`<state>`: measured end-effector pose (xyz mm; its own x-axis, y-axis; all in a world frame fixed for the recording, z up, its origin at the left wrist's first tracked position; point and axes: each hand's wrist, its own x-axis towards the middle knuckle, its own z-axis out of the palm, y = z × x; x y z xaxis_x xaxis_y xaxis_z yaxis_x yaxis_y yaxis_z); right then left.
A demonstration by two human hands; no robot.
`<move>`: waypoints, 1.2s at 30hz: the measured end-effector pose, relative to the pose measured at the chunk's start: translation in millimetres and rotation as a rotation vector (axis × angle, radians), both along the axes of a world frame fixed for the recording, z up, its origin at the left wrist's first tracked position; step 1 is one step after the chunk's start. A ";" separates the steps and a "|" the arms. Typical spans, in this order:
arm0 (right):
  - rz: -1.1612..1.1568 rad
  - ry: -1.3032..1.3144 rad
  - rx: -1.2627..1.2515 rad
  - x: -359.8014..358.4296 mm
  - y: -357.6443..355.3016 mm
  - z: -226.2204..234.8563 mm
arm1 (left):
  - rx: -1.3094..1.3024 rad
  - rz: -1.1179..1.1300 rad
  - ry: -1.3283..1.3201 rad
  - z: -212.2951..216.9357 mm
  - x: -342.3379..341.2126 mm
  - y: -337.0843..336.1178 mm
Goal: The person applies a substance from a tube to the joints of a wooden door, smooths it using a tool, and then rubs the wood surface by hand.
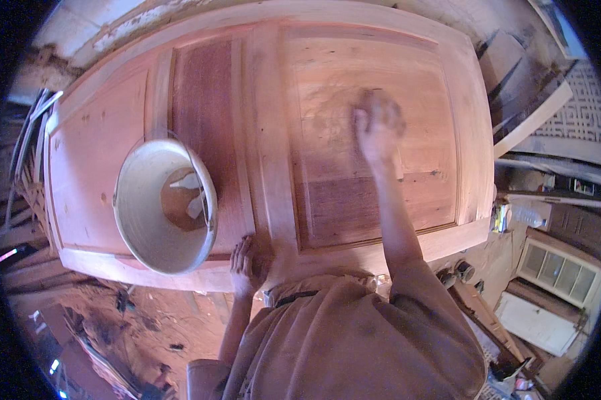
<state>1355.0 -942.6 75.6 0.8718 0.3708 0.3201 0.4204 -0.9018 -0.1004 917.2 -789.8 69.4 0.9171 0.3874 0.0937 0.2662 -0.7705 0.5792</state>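
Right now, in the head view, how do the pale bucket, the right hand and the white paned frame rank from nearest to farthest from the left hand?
1. Pale bucket: up and left of the left hand.
2. Right hand: up and right, over the panelled wood.
3. White paned frame: far right, beyond the wood.

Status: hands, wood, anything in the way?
Right hand at broad panel, blurred, grip unclear; left hand at near edge. Panelled wood flat. Pale bucket on it, left of both hands.
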 end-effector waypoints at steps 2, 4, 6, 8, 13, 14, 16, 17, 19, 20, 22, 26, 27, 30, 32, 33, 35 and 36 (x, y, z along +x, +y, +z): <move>-0.126 0.057 -0.098 -11.3 -41.4 8.3 | -0.002 0.011 0.023 3.3 -0.6 -0.3; -0.139 0.066 -0.175 -26.2 -63.7 0.0 | 0.002 0.001 0.002 2.8 -1.4 0.7; 0.003 0.134 -0.056 -34.9 -76.6 -8.7 | 0.004 0.016 -0.018 0.7 -3.5 3.6; 0.008 0.079 -0.020 -36.8 -79.0 -15.0 | 0.021 0.014 -0.025 5.5 1.7 2.1; 0.180 0.197 0.217 -88.7 -26.0 -4.6 | 0.029 0.021 0.000 10.9 5.0 1.6; 0.267 0.179 0.208 -100.5 -15.3 -7.4 | 0.020 0.017 -0.002 12.3 6.4 1.8; 0.311 0.205 0.151 -116.3 3.8 -6.0 | 0.027 0.002 0.005 8.9 3.7 2.1; 0.363 0.230 0.094 -120.4 8.9 -4.5 | 0.033 -0.004 0.010 6.7 2.4 2.3; 0.357 0.196 0.069 -119.5 18.0 -4.3 | 0.027 0.004 0.011 7.1 2.9 -0.3; 0.360 0.160 0.038 -116.4 22.0 -5.6 | 0.015 0.022 0.010 7.1 2.9 -1.0; 0.348 0.114 0.000 -102.1 23.7 -13.9 | 0.022 0.009 0.013 4.5 1.9 -1.2; 0.253 0.051 0.020 -64.3 22.2 -29.9 | 0.038 0.003 0.016 0.8 -2.8 -1.3; 0.257 0.051 0.020 -52.5 20.5 -29.0 | 0.037 0.007 0.017 1.0 -2.4 -1.0; 0.227 -0.034 0.003 -24.0 10.9 -22.2 | 0.012 0.018 -0.001 5.3 -1.5 -0.2; 0.221 -0.012 0.072 -13.9 5.0 -22.8 | 0.002 0.015 0.015 6.5 0.1 0.3; 0.225 -0.017 0.073 -18.7 5.8 -23.8 | 0.004 0.019 0.010 6.6 1.8 0.7; 0.306 0.183 0.205 -47.7 8.9 -27.7 | 0.005 0.011 0.030 6.0 0.9 1.5; 0.299 0.184 0.199 -62.1 14.6 -25.4 | -0.001 0.005 0.030 5.2 1.3 1.1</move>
